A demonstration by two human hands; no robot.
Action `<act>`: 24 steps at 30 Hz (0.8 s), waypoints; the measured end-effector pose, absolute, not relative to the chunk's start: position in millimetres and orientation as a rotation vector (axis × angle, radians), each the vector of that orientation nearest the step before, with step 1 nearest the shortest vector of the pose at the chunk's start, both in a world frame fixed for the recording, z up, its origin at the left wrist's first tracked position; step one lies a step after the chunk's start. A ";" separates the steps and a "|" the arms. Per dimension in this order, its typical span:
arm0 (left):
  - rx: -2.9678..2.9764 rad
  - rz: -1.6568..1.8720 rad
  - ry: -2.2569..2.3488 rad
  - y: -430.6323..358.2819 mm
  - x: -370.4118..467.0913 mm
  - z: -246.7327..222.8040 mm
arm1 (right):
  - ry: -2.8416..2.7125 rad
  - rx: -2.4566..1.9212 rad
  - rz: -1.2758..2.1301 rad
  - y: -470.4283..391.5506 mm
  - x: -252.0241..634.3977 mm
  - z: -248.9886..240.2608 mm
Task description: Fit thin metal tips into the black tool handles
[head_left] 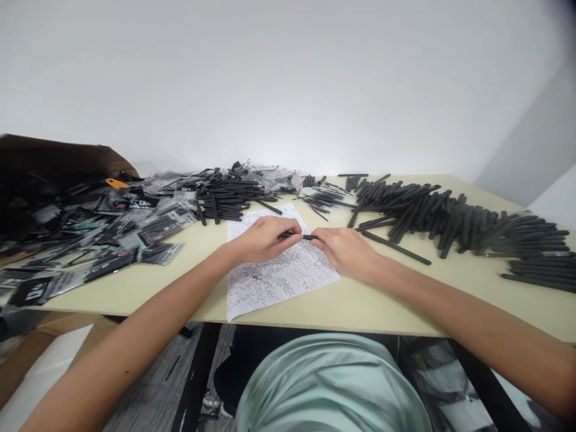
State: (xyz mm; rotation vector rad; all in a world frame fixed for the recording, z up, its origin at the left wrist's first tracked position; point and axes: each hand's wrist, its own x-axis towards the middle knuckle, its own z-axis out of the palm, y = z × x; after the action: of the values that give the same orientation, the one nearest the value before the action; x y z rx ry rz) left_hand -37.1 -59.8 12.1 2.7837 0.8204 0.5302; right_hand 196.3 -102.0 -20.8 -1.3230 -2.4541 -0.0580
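Note:
Between my two hands a slim black pen (pixel 306 237) is held level over a sheet of white paper (pixel 279 282) covered in scribbles. My left hand (pixel 269 238) pinches the pen's left part between thumb and fingers. On its right end are the closed fingertips of my right hand (pixel 344 249). A pile of black pens (pixel 229 198) lies just behind the paper to the left. Thin refills (pixel 324 197) are scattered behind the paper. To the right of my right hand a long heap of black pens (pixel 423 213) stretches across the table.
Printed plastic packets (pixel 135 228) cover the left of the yellow table (pixel 360 306), beside a dark open box (pixel 67 159). A cardboard box (pixel 49 360) stands below at the left. The wall (pixel 288 84) rises behind the table.

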 end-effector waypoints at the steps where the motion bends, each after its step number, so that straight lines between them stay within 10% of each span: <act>1: 2.781 0.523 0.804 -60.3 -37.0 12.6 | -2.460 -1.322 -0.071 -101.9 196.1 -21.0; 24: 2.486 0.598 0.805 -61.1 -32.8 5.4 | -2.363 -1.215 -0.207 -105.7 196.1 -24.6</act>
State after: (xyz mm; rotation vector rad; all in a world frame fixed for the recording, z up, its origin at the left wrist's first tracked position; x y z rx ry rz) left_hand -32.8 -61.1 5.4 2.4863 0.8051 0.5980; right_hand 196.1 -105.7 -24.6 -1.2152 -2.3631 -0.2066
